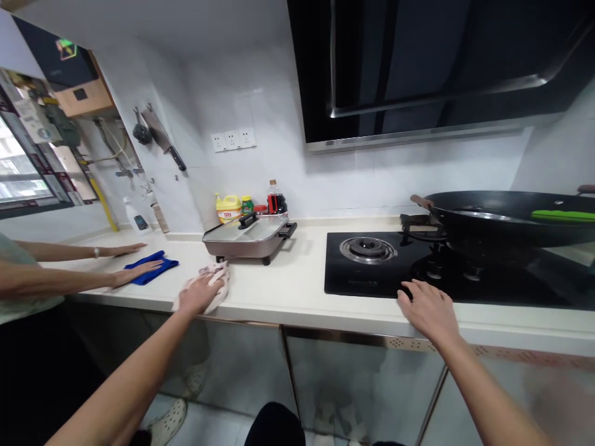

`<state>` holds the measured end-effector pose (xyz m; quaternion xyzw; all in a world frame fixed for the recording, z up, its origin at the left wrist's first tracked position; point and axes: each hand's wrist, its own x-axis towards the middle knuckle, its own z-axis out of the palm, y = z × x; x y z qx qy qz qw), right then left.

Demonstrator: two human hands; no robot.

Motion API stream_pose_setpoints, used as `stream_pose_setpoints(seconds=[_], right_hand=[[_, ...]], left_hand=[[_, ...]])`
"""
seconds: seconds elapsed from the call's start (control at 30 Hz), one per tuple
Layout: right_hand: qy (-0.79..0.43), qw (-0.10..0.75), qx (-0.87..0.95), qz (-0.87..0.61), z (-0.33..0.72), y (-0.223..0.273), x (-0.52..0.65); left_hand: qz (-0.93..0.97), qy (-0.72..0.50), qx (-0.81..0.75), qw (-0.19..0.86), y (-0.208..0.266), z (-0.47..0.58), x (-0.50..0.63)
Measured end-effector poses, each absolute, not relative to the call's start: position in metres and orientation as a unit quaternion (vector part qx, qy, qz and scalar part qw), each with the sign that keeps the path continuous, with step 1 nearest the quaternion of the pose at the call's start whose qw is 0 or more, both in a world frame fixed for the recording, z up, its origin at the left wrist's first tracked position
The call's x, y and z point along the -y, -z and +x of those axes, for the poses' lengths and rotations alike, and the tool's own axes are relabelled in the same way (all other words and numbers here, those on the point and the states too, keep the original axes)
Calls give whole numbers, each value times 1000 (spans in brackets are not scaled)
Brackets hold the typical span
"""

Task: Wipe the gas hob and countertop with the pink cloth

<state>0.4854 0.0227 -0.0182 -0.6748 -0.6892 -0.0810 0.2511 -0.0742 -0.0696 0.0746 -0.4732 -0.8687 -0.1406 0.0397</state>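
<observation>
My left hand (199, 293) presses a pale pink patterned cloth (222, 293) onto the white countertop (283, 279), its fingers bent over the fabric. Just behind the cloth stands an electric pan (246, 244) with a glass lid and short feet. Over by the front edge of the black gas stove (372, 286), my right hand (430, 310) rests palm down with fingers apart and nothing in it.
At left, another person's hand (142, 269) lies on a blue cloth (160, 272). A large wok (502, 217) with a green-handled utensil (564, 215) sits on the stove under the black range hood (418, 68). Bottles (229, 207) line the wall; a cleaver (160, 133) hangs there.
</observation>
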Motion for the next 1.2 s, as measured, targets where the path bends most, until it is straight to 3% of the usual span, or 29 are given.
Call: stream_pose_setpoints(seconds=[0.13, 0.33, 0.6, 0.83, 1.0, 1.2], right_hand=[[87, 252, 685, -678, 480, 16, -21], [90, 258, 685, -676, 479, 18, -21], [54, 275, 696, -661, 484, 16, -20], [-7, 312, 681, -662, 500, 24, -33], [34, 304, 699, -647, 503, 25, -30], [68, 304, 709, -633, 503, 32, -31]], left_hand=[[-430, 145, 888, 70, -72, -62, 73], [-526, 168, 827, 107, -32, 41, 63], [-735, 341, 536, 237, 27, 216, 69], [-833, 258, 432, 230, 27, 318, 60], [-852, 213, 389, 280, 31, 294, 59], [-835, 227, 389, 317, 59, 162, 58]])
